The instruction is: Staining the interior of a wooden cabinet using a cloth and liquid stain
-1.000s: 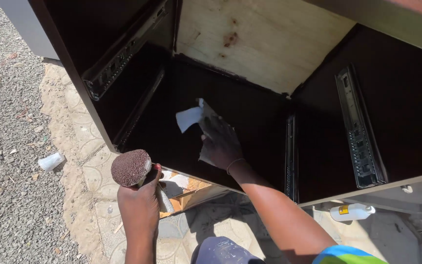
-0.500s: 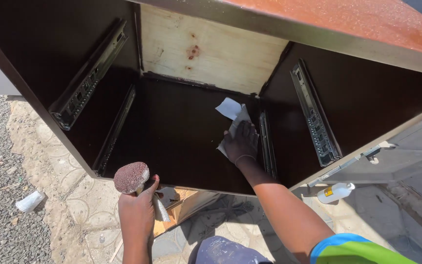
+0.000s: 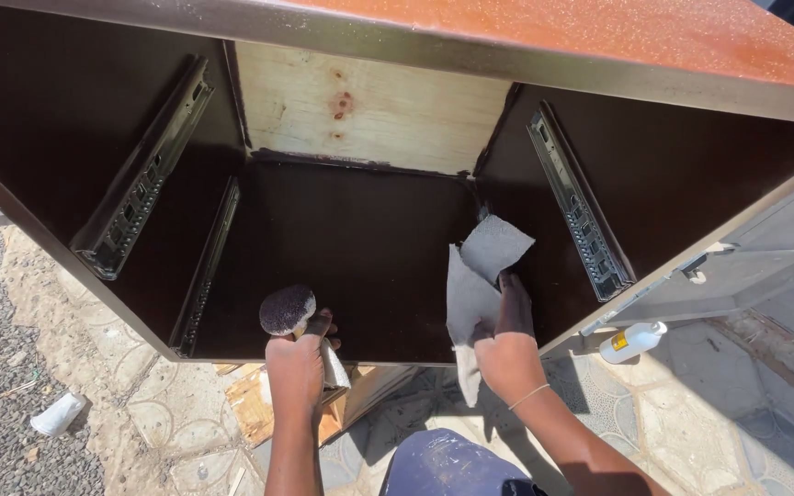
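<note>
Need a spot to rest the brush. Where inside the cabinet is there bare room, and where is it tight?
Free: the dark panel between the left drawer slides and the right hand. Tight: the right corner, where that hand presses a grey sheet beside the right slide. The left hand holds the round brush at the front edge.

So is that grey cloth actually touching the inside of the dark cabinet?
Touching. The head view shows the right hand pressing the grey cloth flat against the cabinet inner panel, with no gap visible.
</note>
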